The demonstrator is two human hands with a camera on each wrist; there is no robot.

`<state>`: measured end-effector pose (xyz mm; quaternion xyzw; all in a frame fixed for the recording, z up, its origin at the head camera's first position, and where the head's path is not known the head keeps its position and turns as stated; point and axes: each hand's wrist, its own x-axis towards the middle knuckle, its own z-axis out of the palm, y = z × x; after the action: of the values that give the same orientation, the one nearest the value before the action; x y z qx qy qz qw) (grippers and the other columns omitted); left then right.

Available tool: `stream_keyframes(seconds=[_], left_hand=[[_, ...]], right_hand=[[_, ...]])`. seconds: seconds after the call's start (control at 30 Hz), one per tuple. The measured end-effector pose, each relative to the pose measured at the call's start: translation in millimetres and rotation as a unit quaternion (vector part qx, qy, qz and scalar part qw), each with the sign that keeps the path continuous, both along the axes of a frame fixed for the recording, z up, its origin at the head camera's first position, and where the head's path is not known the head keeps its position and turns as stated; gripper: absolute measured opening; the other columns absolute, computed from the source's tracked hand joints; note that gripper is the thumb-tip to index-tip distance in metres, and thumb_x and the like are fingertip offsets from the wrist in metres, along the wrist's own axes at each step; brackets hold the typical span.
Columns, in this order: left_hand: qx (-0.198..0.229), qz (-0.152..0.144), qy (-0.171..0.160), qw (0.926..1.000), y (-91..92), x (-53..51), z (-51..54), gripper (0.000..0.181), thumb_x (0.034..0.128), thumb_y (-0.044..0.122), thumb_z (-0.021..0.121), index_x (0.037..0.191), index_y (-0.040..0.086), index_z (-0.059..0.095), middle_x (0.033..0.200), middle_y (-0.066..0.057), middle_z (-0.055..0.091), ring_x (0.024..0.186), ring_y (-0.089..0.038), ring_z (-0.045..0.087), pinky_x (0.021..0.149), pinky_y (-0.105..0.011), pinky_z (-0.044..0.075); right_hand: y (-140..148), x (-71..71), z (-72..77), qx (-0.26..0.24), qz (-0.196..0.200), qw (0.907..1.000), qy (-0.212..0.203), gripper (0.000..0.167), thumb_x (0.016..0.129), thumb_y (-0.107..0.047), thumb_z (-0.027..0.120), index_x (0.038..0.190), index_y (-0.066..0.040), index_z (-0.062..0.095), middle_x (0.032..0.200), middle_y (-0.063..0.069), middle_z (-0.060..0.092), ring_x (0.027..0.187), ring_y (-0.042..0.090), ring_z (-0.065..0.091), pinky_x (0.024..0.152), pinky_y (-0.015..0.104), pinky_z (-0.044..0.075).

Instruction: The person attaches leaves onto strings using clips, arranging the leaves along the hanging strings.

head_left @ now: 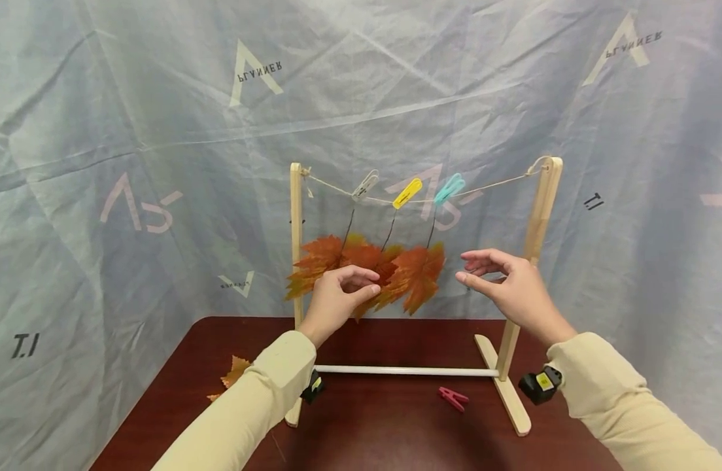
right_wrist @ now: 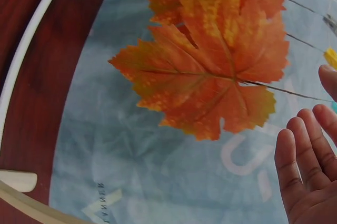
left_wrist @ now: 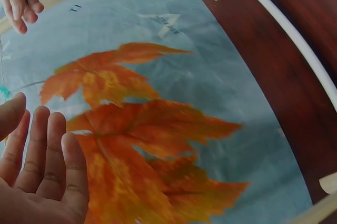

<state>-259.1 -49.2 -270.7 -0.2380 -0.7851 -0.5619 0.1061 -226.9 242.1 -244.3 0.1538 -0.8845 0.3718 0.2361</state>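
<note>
Three orange maple leaves hang by their stems from a string [head_left: 495,185] on a wooden frame. A whitish clothespin [head_left: 365,186], a yellow clothespin [head_left: 407,193] and a turquoise clothespin [head_left: 449,188] fasten them. My left hand [head_left: 344,293], fingers loosely bent and holding nothing, is in front of the left and middle leaves and hides part of them. To the right of the rightmost leaf [head_left: 418,275], my right hand [head_left: 511,288] hovers apart from it with nothing in its fingers. In the right wrist view, that leaf [right_wrist: 210,76] shows in full, with the right hand's fingers [right_wrist: 305,155] beside its stem.
A pink clothespin [head_left: 453,398] lies on the dark red table [head_left: 390,425], just in front of the frame's white crossbar [head_left: 408,371]. Another leaf [head_left: 236,371] rests at the table's left, partly behind the left sleeve. Wooden posts [head_left: 540,216] rise at both sides; a grey cloth hangs behind.
</note>
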Motion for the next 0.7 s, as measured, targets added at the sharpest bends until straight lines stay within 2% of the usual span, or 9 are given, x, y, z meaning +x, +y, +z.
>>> stream_keyframes(seconds=[0.17, 0.43, 0.6, 0.7], left_hand=[[-0.02, 0.01, -0.005, 0.9997, -14.2, 1.0, -7.8, 0.019, 0.0937, 0.013, 0.075, 0.111, 0.005, 0.075, 0.095, -0.002, 0.075, 0.086, -0.017, 0.066, 0.077, -0.034, 0.053], [-0.05, 0.009, -0.02, 0.9985, -32.0, 5.7, -23.7, 0.017, 0.0929, 0.012, 0.076, 0.109, 0.009, 0.076, 0.099, 0.002, 0.075, 0.087, -0.014, 0.067, 0.079, -0.035, 0.054], [-0.076, 0.007, -0.027, 0.9968, -45.0, 10.0, -35.2, 0.015, 0.0928, 0.012, 0.076, 0.108, 0.012, 0.077, 0.097, 0.002, 0.075, 0.084, -0.013, 0.067, 0.077, -0.034, 0.055], [-0.093, 0.005, -0.03, 0.9952, -53.4, 11.7, -43.8, 0.015, 0.0925, 0.011, 0.076, 0.107, 0.012, 0.077, 0.096, 0.002, 0.074, 0.082, -0.013, 0.066, 0.074, -0.033, 0.055]], right_hand=[[-2, -0.3, -11.5, 0.005, -0.001, 0.9998, -0.018, 0.039, 0.096, -0.034, 0.073, 0.126, -0.01, 0.069, 0.107, 0.006, 0.072, 0.092, 0.002, 0.062, 0.076, 0.021, 0.05], [-2, 0.0, -34.4, 0.014, -0.001, 0.9991, -0.04, 0.039, 0.096, -0.032, 0.074, 0.126, -0.009, 0.069, 0.106, 0.005, 0.072, 0.094, 0.01, 0.065, 0.078, 0.022, 0.053], [-3, 2.4, -45.4, 0.018, -0.001, 0.9986, -0.05, 0.039, 0.095, -0.032, 0.075, 0.127, -0.009, 0.069, 0.105, 0.004, 0.071, 0.096, 0.016, 0.066, 0.078, 0.025, 0.054], [-2, 3.6, -52.7, 0.015, 0.004, 0.9982, -0.058, 0.039, 0.095, -0.031, 0.075, 0.127, -0.009, 0.069, 0.104, 0.003, 0.07, 0.095, 0.015, 0.066, 0.079, 0.024, 0.054]])
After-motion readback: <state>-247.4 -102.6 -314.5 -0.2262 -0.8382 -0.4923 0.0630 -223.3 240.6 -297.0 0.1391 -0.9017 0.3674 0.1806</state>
